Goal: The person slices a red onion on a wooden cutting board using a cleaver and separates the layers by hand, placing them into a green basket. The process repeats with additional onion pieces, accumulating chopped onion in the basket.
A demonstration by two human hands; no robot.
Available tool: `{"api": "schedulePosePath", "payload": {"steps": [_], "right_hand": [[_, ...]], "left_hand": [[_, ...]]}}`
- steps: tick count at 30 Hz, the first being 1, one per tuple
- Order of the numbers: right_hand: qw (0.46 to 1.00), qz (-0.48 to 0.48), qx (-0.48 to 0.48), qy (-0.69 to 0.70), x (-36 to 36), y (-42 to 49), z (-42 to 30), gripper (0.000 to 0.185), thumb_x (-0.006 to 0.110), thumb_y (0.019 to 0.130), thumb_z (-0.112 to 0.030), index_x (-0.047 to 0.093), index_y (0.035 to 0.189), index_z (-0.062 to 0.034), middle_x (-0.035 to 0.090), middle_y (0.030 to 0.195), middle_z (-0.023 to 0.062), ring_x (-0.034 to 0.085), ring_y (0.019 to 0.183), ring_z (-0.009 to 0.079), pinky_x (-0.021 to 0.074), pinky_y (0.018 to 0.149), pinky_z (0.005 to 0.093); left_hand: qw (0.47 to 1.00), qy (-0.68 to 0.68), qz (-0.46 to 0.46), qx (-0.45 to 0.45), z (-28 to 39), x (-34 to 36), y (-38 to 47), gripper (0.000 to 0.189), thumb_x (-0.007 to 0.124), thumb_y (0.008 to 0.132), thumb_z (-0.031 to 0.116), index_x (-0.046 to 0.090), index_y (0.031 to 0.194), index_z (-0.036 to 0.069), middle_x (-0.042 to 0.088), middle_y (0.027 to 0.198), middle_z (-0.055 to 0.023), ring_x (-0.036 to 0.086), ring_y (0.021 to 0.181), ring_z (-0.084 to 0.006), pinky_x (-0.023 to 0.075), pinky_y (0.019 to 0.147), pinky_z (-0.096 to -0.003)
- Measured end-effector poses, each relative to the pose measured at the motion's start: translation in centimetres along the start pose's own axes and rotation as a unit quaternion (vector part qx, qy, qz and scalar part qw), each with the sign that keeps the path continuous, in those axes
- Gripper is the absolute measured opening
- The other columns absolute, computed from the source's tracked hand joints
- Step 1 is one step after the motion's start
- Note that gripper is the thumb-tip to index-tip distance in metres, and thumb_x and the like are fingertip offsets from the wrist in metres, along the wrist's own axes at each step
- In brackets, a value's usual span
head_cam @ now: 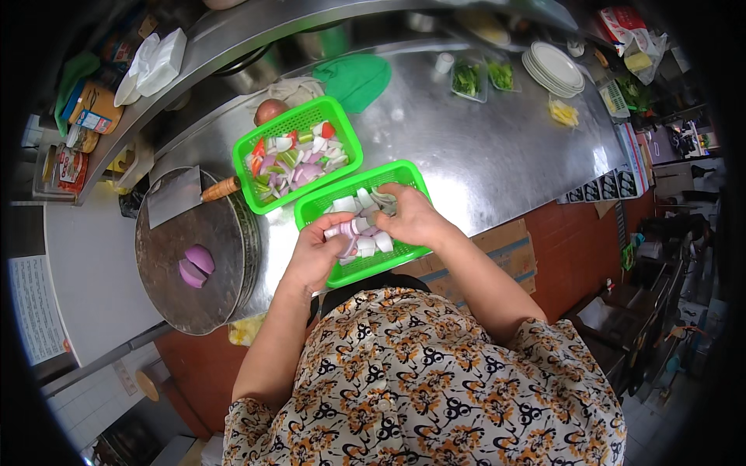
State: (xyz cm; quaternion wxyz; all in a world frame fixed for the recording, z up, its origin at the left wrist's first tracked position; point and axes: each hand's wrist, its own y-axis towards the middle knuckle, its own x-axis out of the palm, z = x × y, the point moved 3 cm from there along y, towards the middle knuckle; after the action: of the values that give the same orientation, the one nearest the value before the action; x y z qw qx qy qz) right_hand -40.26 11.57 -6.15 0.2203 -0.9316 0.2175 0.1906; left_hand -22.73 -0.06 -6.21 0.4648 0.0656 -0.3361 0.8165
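Note:
Over the near green plastic basket (421,185), my left hand (317,247) is closed on pieces of red onion (344,229). My right hand (408,215) holds pale onion pieces between thumb and fingers at the basket's right part. Cut onion (366,247) lies in the basket below both hands. Touching or close behind it, a second green basket (242,152) holds mixed onion, red and green pepper pieces (291,158). To the left, a cleaver (175,197) with a wooden handle and red onion wedges (196,266) rest on a round chopping block (169,250).
A whole onion (270,112), a beige cloth (296,88) and a green cloth (356,81) lie behind the baskets on the steel counter (466,145). Farther right are trays of greens (468,78) and stacked plates (556,67). A steel shelf (233,38) runs above the back.

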Motion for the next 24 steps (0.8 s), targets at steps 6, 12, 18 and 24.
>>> {"api": "schedulePosePath", "payload": {"steps": [6, 12, 18, 24], "right_hand": [[0.986, -0.116, 0.066, 0.104, 1.3, -1.0, -2.4, 0.046, 0.077, 0.083, -0.027, 0.071, 0.113, 0.0076, 0.074, 0.096, 0.0191, 0.071, 0.086, 0.0244, 0.0557, 0.078, 0.0349], [0.985, -0.138, 0.022, 0.099, 1.7, -0.7, -2.1, 0.031, 0.072, 0.087, -0.017, 0.073, 0.108, 0.0058, 0.074, 0.088, 0.0118, 0.066, 0.077, 0.0164, 0.0533, 0.071, 0.0311], [0.981, -0.156, 0.022, 0.113, 1.6, -0.6, -2.0, 0.030, 0.068, 0.089, -0.012, 0.072, 0.113, 0.0046, 0.073, 0.092, 0.0085, 0.065, 0.079, 0.0139, 0.0531, 0.072, 0.0298], [0.969, -0.176, 0.012, 0.172, 1.1, -0.5, -1.6, 0.027, 0.069, 0.086, -0.016, 0.074, 0.105, 0.0033, 0.073, 0.088, 0.0105, 0.066, 0.077, 0.0154, 0.0521, 0.069, 0.0322]], "left_hand": [[0.998, 0.058, 0.006, -0.007, -0.4, 0.2, 0.3, 0.037, 0.060, 0.093, -0.008, 0.064, 0.129, -0.001, 0.070, 0.115, -0.0100, 0.068, 0.096, -0.0158, 0.0585, 0.080, -0.0304], [0.998, 0.062, 0.011, -0.009, -0.3, 0.4, 0.4, 0.031, 0.061, 0.093, -0.007, 0.067, 0.124, -0.003, 0.071, 0.108, -0.0097, 0.068, 0.087, -0.0138, 0.0593, 0.077, -0.0274], [1.000, 0.015, 0.000, -0.021, -0.4, -0.2, 0.4, 0.032, 0.062, 0.092, -0.008, 0.067, 0.123, -0.004, 0.072, 0.109, -0.0114, 0.069, 0.089, -0.0156, 0.0593, 0.076, -0.0279], [0.999, 0.018, -0.005, -0.027, 0.1, 0.4, 0.3, 0.033, 0.062, 0.093, -0.006, 0.067, 0.125, -0.004, 0.071, 0.115, -0.0126, 0.070, 0.095, -0.0169, 0.0598, 0.079, -0.0303]]}}
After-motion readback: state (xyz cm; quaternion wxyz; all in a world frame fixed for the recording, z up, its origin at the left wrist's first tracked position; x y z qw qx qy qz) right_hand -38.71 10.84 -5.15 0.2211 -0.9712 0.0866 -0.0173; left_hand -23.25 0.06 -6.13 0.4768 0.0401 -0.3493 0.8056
